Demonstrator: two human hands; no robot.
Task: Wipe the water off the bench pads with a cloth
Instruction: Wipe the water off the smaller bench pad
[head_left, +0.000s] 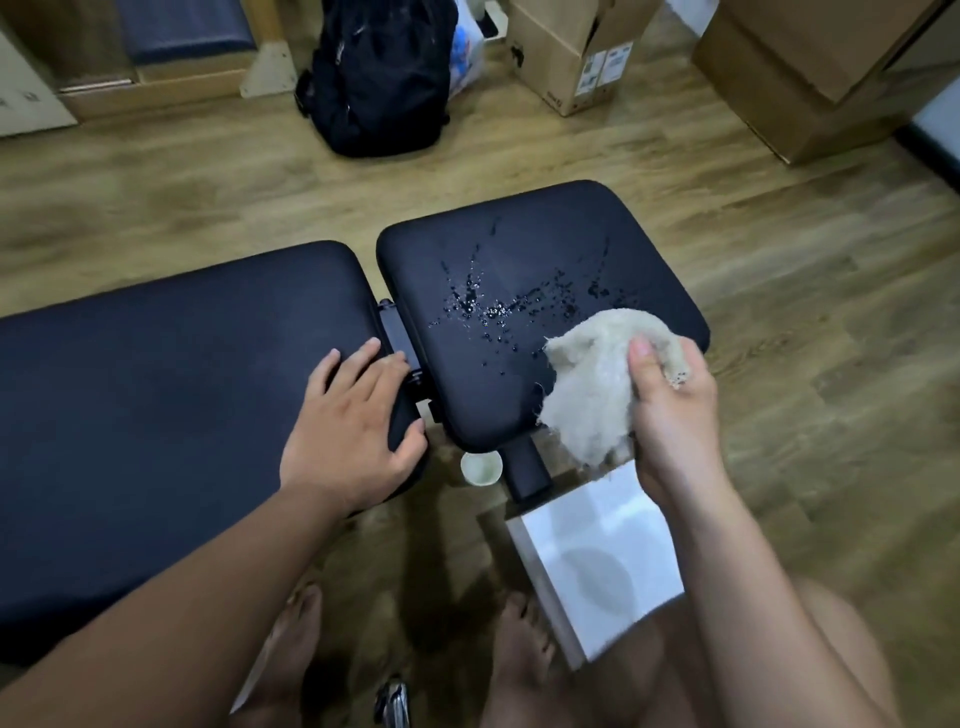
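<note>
Wet pad (519, 244) | right hand (670, 405) grips cloth (587, 374), apparently touching its edge | left hand (348, 421) flat on long pad (156, 374)

The long pad (171, 374) and the short pad (519, 249) are covered in a dark, smooth skin like leather, soft-looking and a little shiny. Water drops (470, 306) sit on the short pad and shine wet. The cloth (587, 384) is pale, fluffy and rough, with loose threads at its edge. The floor (208, 176) is wood planks with a dull shine. The backpack (379, 78) is black cloth. The boxes (566, 57) near it are plain brown cardboard, matt. The white box (608, 561) by the feet is smooth and glossy.
</note>
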